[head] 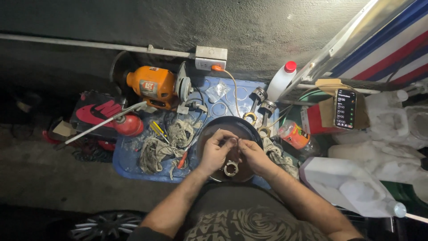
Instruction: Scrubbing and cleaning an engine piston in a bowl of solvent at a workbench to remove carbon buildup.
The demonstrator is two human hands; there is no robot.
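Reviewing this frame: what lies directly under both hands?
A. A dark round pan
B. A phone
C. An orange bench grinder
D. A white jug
A: both the left hand and right hand work on a small metal part over the dark round pan; the grinder sits farther back.

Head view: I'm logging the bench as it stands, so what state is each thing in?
Left hand: pinching a small part over the pan.
Right hand: gripping the metal ring part.
Round dark pan: upright, on the blue tray.
Phone: screen lit.
White bottle: red cap on.
Two pistons: lying loose.
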